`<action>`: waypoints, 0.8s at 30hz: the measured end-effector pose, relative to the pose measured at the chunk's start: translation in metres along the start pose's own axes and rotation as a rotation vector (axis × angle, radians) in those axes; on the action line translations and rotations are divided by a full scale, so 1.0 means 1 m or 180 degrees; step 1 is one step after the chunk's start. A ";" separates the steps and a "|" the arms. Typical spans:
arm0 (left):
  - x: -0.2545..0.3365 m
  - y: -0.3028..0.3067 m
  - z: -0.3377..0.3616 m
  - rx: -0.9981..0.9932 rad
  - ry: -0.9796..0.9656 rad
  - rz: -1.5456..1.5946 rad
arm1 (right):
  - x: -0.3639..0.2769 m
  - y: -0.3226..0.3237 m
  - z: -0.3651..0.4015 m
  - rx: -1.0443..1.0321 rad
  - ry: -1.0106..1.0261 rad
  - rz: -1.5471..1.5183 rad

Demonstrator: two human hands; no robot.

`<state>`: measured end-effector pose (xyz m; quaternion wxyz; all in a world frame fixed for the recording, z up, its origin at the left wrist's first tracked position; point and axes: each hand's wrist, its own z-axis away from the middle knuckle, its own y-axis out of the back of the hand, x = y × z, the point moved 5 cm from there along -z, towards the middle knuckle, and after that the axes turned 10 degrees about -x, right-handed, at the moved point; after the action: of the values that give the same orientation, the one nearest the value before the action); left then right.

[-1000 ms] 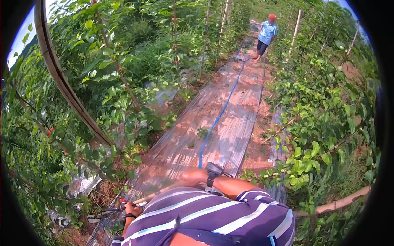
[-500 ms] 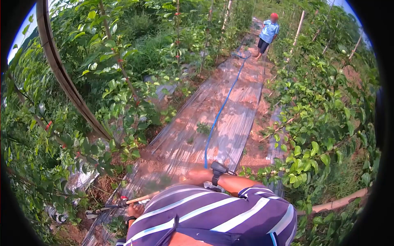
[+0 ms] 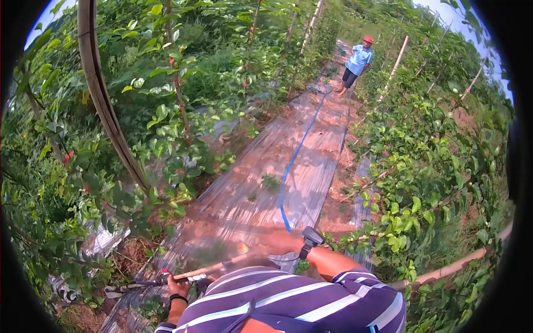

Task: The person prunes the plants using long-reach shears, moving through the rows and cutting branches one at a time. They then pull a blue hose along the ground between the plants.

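Note:
My left hand is closed around a tan wooden pole at the lower left. A small red piece and dark fittings show by its fingers, and thin dark and pale rods stick out beyond it to the left. A dark band sits on that wrist. My right hand is stretched over the ground in front of my striped shirt, smeared by motion, with its fingers near the other end of the pole. A black device is strapped on its wrist. The blue hose runs up the row from behind this hand.
Plastic sheeting covers the path between leafy rows tied to stakes. A thick wooden post leans at the left, and a bamboo pole lies at lower right. Up the path stands a person in a red cap and blue shirt.
My right hand has shifted right, and my left hand with the pole has come further out from my shirt. The view has tilted, and the hose's near end lies further right.

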<state>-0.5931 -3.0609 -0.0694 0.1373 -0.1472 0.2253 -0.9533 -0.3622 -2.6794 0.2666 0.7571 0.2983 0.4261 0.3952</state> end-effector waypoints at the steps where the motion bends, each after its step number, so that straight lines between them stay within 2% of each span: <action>1: 0.002 -0.001 0.001 -0.0193 -0.0081 0.0128 | -0.010 0.004 0.003 -0.0032 0.0012 -0.0021; 2: 0.004 -0.001 0.001 -0.0386 -0.0164 0.0248 | -0.026 0.017 0.008 -0.0143 -0.0133 -0.0070; 6: 0.010 0.005 -0.001 -0.0430 -0.0219 0.0345 | -0.034 0.020 0.016 -0.0502 -0.0470 0.0006; 13: 0.007 0.011 -0.003 -0.0281 -0.0396 0.0509 | -0.038 0.017 0.027 -0.0497 -0.0379 -0.0056; 14: 0.009 0.013 -0.006 -0.0510 -0.0483 0.0620 | -0.042 0.021 0.027 -0.0551 -0.0381 -0.0127; 16: 0.007 0.011 -0.004 -0.0431 -0.0358 0.0520 | -0.044 0.026 0.031 -0.0588 -0.0376 -0.0191; 18: 0.002 -0.005 0.007 -0.0162 -0.0468 0.0845 | -0.043 0.024 0.030 -0.0678 -0.0503 -0.0200; 19: 0.001 0.001 -0.003 -0.0258 -0.0499 0.0963 | -0.050 0.032 0.032 -0.0577 -0.0443 -0.0287; 20: 0.001 0.009 -0.013 -0.0093 -0.0605 0.1050 | -0.048 0.025 0.030 -0.0686 -0.0327 -0.0291; 22: -0.002 0.006 -0.010 -0.0099 -0.0446 0.1055 | -0.033 0.010 0.026 -0.0746 -0.0484 -0.0198; 24: -0.008 0.002 -0.012 -0.0143 -0.0577 0.1308 | -0.037 0.014 0.023 -0.0873 -0.0444 -0.0069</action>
<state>-0.5893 -3.0552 -0.0824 0.3450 -0.1863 0.2584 -0.8829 -0.3586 -2.7062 0.3038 0.8227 0.2142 0.3177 0.4199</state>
